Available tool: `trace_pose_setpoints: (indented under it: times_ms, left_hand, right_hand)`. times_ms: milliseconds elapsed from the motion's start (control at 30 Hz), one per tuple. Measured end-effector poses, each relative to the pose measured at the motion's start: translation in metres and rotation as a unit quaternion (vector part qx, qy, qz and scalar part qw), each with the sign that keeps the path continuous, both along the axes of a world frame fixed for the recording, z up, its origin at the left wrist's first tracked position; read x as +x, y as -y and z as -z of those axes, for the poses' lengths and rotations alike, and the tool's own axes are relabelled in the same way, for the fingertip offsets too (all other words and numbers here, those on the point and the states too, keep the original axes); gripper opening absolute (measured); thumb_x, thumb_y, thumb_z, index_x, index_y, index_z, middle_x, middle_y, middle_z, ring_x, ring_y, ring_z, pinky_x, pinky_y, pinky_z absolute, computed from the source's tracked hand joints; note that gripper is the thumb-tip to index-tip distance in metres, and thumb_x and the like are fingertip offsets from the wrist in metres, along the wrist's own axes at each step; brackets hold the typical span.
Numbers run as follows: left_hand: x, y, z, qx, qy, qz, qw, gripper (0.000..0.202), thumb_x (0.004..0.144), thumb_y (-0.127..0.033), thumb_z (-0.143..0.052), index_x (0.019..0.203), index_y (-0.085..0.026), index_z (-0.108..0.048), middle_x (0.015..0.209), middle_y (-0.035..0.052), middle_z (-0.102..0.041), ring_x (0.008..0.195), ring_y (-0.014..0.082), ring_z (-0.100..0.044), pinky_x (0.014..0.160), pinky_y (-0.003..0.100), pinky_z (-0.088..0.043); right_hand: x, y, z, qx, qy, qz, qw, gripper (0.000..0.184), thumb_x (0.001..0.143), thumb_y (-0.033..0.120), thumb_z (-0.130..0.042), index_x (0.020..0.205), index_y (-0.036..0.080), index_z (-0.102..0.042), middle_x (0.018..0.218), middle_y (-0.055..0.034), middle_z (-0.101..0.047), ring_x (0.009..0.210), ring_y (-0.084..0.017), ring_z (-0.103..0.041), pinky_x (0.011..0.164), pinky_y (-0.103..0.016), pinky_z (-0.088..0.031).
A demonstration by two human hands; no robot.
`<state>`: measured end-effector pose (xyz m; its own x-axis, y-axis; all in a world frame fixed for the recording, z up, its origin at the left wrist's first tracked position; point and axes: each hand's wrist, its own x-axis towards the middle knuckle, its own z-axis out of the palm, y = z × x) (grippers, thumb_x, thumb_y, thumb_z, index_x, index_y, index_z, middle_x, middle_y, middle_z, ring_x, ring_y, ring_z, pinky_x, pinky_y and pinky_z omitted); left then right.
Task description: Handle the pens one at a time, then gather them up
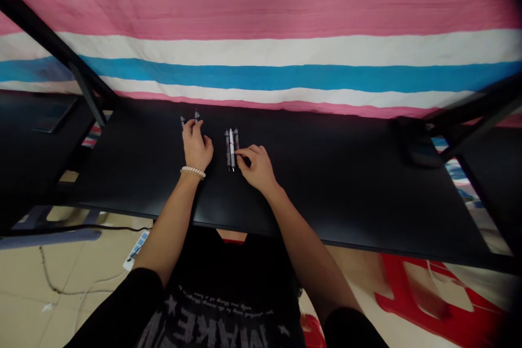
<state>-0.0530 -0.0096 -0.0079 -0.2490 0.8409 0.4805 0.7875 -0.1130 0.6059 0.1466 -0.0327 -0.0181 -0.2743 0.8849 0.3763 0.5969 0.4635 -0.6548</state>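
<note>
Pen trio (pixel 228 153): on the black surface (pixel 346 179), side by side, the white pen (pixel 231 140) in the middle, between the left hand (pixel 197 147) and the right hand (pixel 258 167).
Long axis: points away from the person toward the striped cloth (pixel 285 79), roughly square to the surface's near edge.
Nearer hand: the right; the trio lies just to its left, at its fingertips.
Right hand: back up, thumb and forefinger close together at the trio's right side; whether they grip a pen, I cannot tell.
Left hand: back up, fingers pointing forward at the pen pair (pixel 197 115); any grasp is hidden, so I cannot tell.
Forearms: slant inward over the near edge.
</note>
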Motion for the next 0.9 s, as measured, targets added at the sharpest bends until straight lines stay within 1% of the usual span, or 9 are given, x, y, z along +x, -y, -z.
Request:
trace_pose_setpoints:
  times_ms: [167,300,367,400,500,600,733,800,900]
  left_hand:
    - [0.002,0.004,-0.005,-0.066,-0.056,-0.080,0.993,0.057,0.079,-0.014,-0.062,0.135,-0.013,-0.055,0.155,0.0239,-0.037,0.140,0.0448,-0.038,0.111,0.065,-0.033]
    - [0.004,0.005,-0.007,-0.043,-0.056,-0.089,0.993,0.043,0.080,-0.017,-0.065,0.123,-0.015,-0.063,0.151,0.0224,-0.043,0.139,0.0421,-0.040,0.110,0.061,-0.034]
    - [0.006,0.004,-0.009,-0.004,-0.024,-0.068,0.997,0.022,0.083,-0.023,-0.067,0.103,-0.016,-0.068,0.134,0.0194,-0.056,0.125,0.0358,-0.053,0.105,0.054,-0.041]
    - [0.007,0.003,-0.010,0.015,0.004,-0.051,0.999,0.011,0.084,-0.027,-0.067,0.090,-0.017,-0.068,0.118,0.0165,-0.063,0.112,0.0310,-0.059,0.100,0.049,-0.045]
    - [0.013,0.003,-0.012,0.044,0.118,0.020,0.992,0.026,0.088,-0.029,-0.067,0.064,-0.020,-0.059,0.076,0.0046,-0.059,0.075,0.0178,-0.055,0.082,0.034,-0.048]
    - [0.021,0.006,-0.010,0.042,0.249,0.088,0.964,0.025,0.084,-0.026,-0.073,0.062,-0.021,-0.065,0.063,-0.0003,-0.055,0.062,0.0132,-0.048,0.066,0.025,-0.042]
    - [0.030,0.009,-0.006,-0.006,0.393,0.114,0.912,0.023,0.081,-0.023,-0.078,0.061,-0.019,-0.068,0.052,-0.0028,-0.055,0.047,0.0083,-0.045,0.049,0.022,-0.030]
    - [0.034,0.009,-0.006,-0.025,0.426,0.130,0.895,0.022,0.084,-0.027,-0.076,0.065,-0.019,-0.069,0.055,-0.0021,-0.060,0.045,0.0073,-0.050,0.047,0.020,-0.033]
    - [0.039,0.006,-0.007,-0.033,0.499,0.160,0.851,0.018,0.087,-0.038,-0.073,0.088,-0.020,-0.072,0.075,0.0023,-0.073,0.059,0.0103,-0.065,0.057,0.021,-0.047]
  right_hand:
    - [0.000,0.000,0.000,0.007,0.014,-0.001,1.000,0.021,0.092,0.021,-0.055,0.097,0.019,-0.075,0.085,-0.0063,-0.065,0.079,-0.021,-0.056,0.084,-0.037,-0.045]
    - [0.001,0.000,-0.002,-0.016,0.022,0.013,1.000,0.010,0.088,0.023,-0.059,0.086,0.018,-0.069,0.076,-0.0035,-0.058,0.076,-0.020,-0.054,0.080,-0.034,-0.044]
    - [0.002,0.000,-0.004,-0.038,0.022,0.024,0.999,0.007,0.085,0.020,-0.059,0.085,0.018,-0.066,0.076,-0.0031,-0.057,0.074,-0.018,-0.053,0.073,-0.032,-0.043]
    - [0.002,0.000,-0.004,-0.047,0.020,0.032,0.998,0.008,0.084,0.019,-0.059,0.086,0.019,-0.066,0.076,-0.0029,-0.057,0.072,-0.018,-0.052,0.071,-0.031,-0.042]
    - [0.004,-0.001,-0.004,-0.060,0.006,0.054,0.997,0.011,0.082,0.018,-0.057,0.089,0.019,-0.067,0.076,-0.0020,-0.057,0.065,-0.015,-0.051,0.066,-0.030,-0.041]
    - [0.006,-0.002,-0.001,-0.058,-0.045,0.077,0.994,0.011,0.083,0.020,-0.058,0.090,0.019,-0.067,0.075,-0.0017,-0.057,0.062,-0.014,-0.051,0.065,-0.030,-0.044]
    - [0.005,-0.003,0.001,-0.069,-0.154,0.093,0.981,0.009,0.087,0.025,-0.057,0.087,0.020,-0.064,0.080,-0.0033,-0.063,0.066,-0.015,-0.058,0.065,-0.030,-0.050]
    - [0.003,-0.002,-0.001,-0.080,-0.199,0.077,0.974,0.012,0.090,0.030,-0.057,0.089,0.020,-0.064,0.083,-0.0037,-0.066,0.068,-0.015,-0.060,0.065,-0.030,-0.052]
    - [-0.001,0.002,-0.006,-0.080,-0.239,0.046,0.967,0.015,0.091,0.035,-0.060,0.091,0.021,-0.066,0.085,-0.0036,-0.067,0.070,-0.014,-0.062,0.065,-0.029,-0.053]
